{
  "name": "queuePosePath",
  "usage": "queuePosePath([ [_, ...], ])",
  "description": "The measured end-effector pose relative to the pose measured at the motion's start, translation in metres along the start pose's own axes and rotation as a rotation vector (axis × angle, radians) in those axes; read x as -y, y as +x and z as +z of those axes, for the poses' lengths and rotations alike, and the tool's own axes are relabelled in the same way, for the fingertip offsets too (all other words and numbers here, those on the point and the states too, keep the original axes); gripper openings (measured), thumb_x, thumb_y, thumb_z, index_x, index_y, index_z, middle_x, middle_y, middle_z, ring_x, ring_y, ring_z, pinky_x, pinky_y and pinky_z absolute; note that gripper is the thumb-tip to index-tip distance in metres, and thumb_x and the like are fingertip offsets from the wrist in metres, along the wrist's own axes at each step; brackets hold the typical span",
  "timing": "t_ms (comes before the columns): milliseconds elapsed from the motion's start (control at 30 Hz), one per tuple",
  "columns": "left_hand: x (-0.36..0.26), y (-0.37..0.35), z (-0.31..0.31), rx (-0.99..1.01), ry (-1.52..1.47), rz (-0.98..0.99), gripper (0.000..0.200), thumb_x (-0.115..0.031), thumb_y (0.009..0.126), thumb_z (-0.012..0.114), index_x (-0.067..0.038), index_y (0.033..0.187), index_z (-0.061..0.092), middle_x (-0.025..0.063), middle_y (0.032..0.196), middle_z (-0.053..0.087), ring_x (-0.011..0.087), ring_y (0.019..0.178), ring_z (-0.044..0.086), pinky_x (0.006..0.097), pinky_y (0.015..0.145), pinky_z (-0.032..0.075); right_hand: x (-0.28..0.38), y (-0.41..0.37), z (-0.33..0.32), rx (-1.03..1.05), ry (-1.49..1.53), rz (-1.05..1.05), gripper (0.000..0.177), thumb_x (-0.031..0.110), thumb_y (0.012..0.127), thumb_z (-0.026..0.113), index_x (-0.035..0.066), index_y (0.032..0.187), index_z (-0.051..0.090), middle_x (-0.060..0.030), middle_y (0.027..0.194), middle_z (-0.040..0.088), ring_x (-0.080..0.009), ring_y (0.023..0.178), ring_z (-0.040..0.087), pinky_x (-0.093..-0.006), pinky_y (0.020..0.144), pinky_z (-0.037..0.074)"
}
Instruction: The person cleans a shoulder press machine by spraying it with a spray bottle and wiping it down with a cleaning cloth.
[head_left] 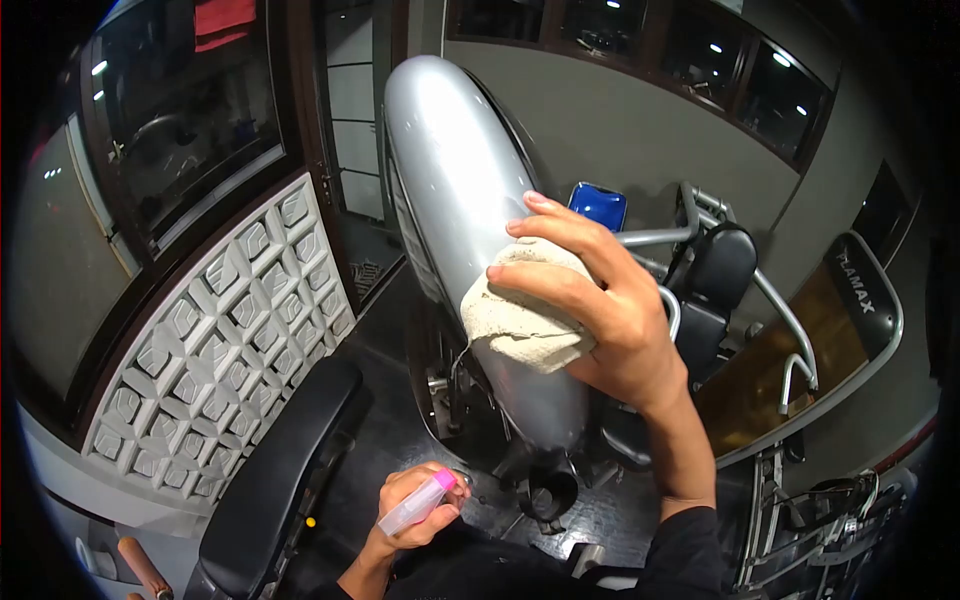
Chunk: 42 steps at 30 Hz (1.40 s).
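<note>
My right hand (pixel 630 315) is closed around a crumpled off-white cloth (pixel 528 312), with fingers spread over its top. The cloth is against or just over the long, glossy silver cover (pixel 455 160) of a gym machine; whether they touch is hard to tell. Low in the view, my left hand (pixel 435 527) grips a small translucent bottle (pixel 405 510) with a pink top. The bottle is tilted, and part of its top end is hidden by my fingers. The cover's lower part, beneath the cloth, looks darker grey.
A black padded bench (pixel 285 470) stands to the left, before a patterned white wall panel (pixel 225 345). On the right are a black-seated gym machine (pixel 722 265) and a brown panel marked "PLAMAX" (pixel 800 350). A blue object (pixel 598 207) lies behind the cover.
</note>
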<state>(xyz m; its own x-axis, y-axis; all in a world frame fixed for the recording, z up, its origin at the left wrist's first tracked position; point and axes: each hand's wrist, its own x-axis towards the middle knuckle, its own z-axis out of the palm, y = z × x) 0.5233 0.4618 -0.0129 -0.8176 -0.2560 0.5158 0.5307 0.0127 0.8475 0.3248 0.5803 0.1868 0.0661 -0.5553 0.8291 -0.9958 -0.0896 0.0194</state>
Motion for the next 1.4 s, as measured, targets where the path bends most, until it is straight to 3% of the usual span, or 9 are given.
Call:
queuePosePath([
  [200, 0.013, 0.042, -0.042, -0.050, -0.066, 0.020, 0.017, -0.006, 0.076, 0.068, 0.004, 0.086, 0.060, 0.0147, 0.083, 0.066, 0.0232, 0.073, 0.067, 0.0315, 0.067, 0.054, -0.017, 0.064, 0.005, 0.170, -0.076, -0.082, 0.043, 0.008, 0.057, 0.081, 0.016, 0.099, 0.074, -0.0111, 0.113, 0.063, -0.0337, 0.116, 0.057, -0.0445, 0.095, 0.050],
  [467, 0.030, 0.094, -0.118, -0.019, -0.068, 0.006, 0.016, -0.003, 0.072, 0.064, 0.004, 0.085, 0.060, 0.0142, 0.078, 0.066, 0.0218, 0.068, 0.066, 0.0292, 0.063, 0.053, -0.052, 0.152, 0.028, 0.288, -0.124, -0.059, 0.039, 0.003, 0.061, 0.075, 0.011, 0.099, 0.074, -0.0140, 0.108, 0.063, -0.0276, 0.100, 0.064, -0.0364, 0.084, 0.052],
  [600, 0.039, 0.123, -0.156, 0.051, -0.090, -0.042, 0.017, -0.003, 0.073, 0.063, 0.005, 0.088, 0.061, 0.0140, 0.079, 0.066, 0.0214, 0.070, 0.066, 0.0295, 0.065, 0.053, -0.082, 0.191, 0.039, 0.421, -0.065, 0.036, 0.046, -0.004, 0.060, 0.067, 0.007, 0.105, 0.071, -0.0107, 0.110, 0.064, -0.0252, 0.101, 0.063, -0.0348, 0.090, 0.048],
  [833, 0.065, 0.161, -0.208, 0.116, -0.205, -0.092, 0.016, 0.000, 0.076, 0.064, 0.005, 0.091, 0.061, 0.0140, 0.083, 0.066, 0.0182, 0.069, 0.066, 0.0280, 0.065, 0.053, -0.133, 0.232, 0.069, 0.518, -0.117, 0.377, 0.047, 0.009, 0.069, 0.078, 0.006, 0.113, 0.062, -0.0054, 0.109, 0.065, -0.0180, 0.104, 0.061, -0.0321, 0.097, 0.046],
  [867, 0.067, 0.164, -0.213, 0.127, -0.216, -0.093, 0.016, 0.000, 0.076, 0.064, 0.005, 0.091, 0.061, 0.0140, 0.083, 0.066, 0.0182, 0.069, 0.066, 0.0280, 0.065, 0.053, -0.147, 0.234, 0.075, 0.463, -0.128, 0.298, 0.045, 0.026, 0.071, 0.081, 0.008, 0.110, 0.066, -0.0083, 0.102, 0.069, -0.0206, 0.097, 0.065, -0.0335, 0.089, 0.049],
  [1033, 0.074, 0.177, -0.230, 0.128, -0.320, -0.178, 0.014, 0.007, 0.078, 0.057, 0.005, 0.091, 0.060, 0.0131, 0.082, 0.066, 0.0136, 0.065, 0.063, 0.0250, 0.060, 0.051, -0.187, 0.251, 0.106, 0.500, -0.094, 0.363, 0.048, 0.031, 0.072, 0.081, 0.007, 0.112, 0.068, -0.0101, 0.101, 0.071, -0.0205, 0.094, 0.067, -0.0316, 0.087, 0.051],
  [1233, 0.092, 0.174, -0.243, 0.111, -0.265, -0.177, 0.015, 0.007, 0.075, 0.058, 0.005, 0.089, 0.060, 0.0127, 0.081, 0.066, 0.0152, 0.070, 0.065, 0.0272, 0.064, 0.053, -0.186, 0.258, 0.120, 0.624, -0.122, 0.565, 0.038, 0.012, 0.078, 0.073, 0.003, 0.114, 0.065, -0.0108, 0.109, 0.068, -0.0190, 0.096, 0.063, -0.0313, 0.088, 0.049],
  [1300, 0.092, 0.171, -0.243, 0.112, -0.240, -0.196, 0.015, 0.007, 0.075, 0.058, 0.005, 0.089, 0.060, 0.0128, 0.082, 0.066, 0.0156, 0.071, 0.065, 0.0277, 0.065, 0.053, -0.185, 0.253, 0.111, 0.606, -0.148, 0.268, 0.044, 0.001, 0.067, 0.062, 0.005, 0.111, 0.068, -0.0142, 0.102, 0.070, -0.0277, 0.099, 0.066, -0.0379, 0.091, 0.051],
  [1400, 0.089, 0.172, -0.238, 0.114, -0.250, -0.211, 0.014, 0.007, 0.075, 0.058, 0.005, 0.088, 0.059, 0.0130, 0.082, 0.066, 0.0163, 0.071, 0.065, 0.0282, 0.066, 0.053, -0.142, 0.256, 0.100, 0.715, -0.273, 0.154, 0.044, -0.004, 0.065, 0.061, 0.005, 0.107, 0.069, -0.0154, 0.105, 0.068, -0.0320, 0.100, 0.065, -0.0396, 0.089, 0.051],
])
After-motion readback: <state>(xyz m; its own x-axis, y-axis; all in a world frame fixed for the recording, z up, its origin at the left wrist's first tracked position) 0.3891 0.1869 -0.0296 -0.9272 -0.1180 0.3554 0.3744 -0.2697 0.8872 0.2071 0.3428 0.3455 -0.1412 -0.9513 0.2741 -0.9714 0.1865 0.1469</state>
